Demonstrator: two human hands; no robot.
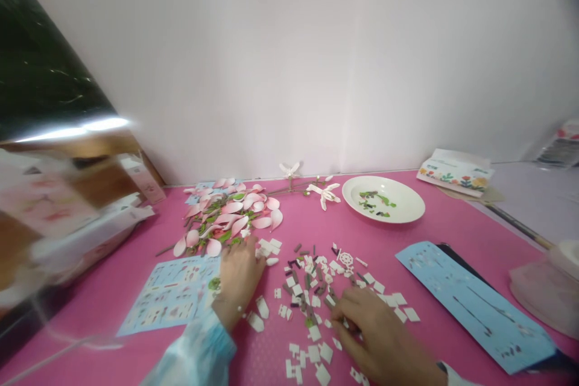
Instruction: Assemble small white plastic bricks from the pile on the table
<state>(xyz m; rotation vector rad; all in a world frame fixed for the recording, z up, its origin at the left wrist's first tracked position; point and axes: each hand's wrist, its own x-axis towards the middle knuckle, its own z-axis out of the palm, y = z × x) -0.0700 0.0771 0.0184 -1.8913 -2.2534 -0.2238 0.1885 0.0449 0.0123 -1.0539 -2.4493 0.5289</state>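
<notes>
My left hand (pixel 239 274) reaches over the table beside a heap of pink and white plastic petals (pixel 233 223). Its thumb stands apart from the fingers, and nothing shows in its grasp. Low over a scatter of small white, grey and dark building bricks (pixel 312 283) is my right hand (pixel 373 325). Its fingers are curled together at the edge of the bricks; whatever they hold is hidden. A blue instruction sheet (pixel 167 295) lies partly under the left forearm. Several white petal pieces (pixel 257 321) lie between the hands.
A white plate (pixel 407 205) holds green and dark bricks. Behind lies a built branch with white flowers (pixel 324 194). At right are a blue booklet (pixel 474 307), a tissue pack (pixel 455 172) and a translucent pink container (pixel 538 292). Blurred boxes (pixel 49 199) stand at left.
</notes>
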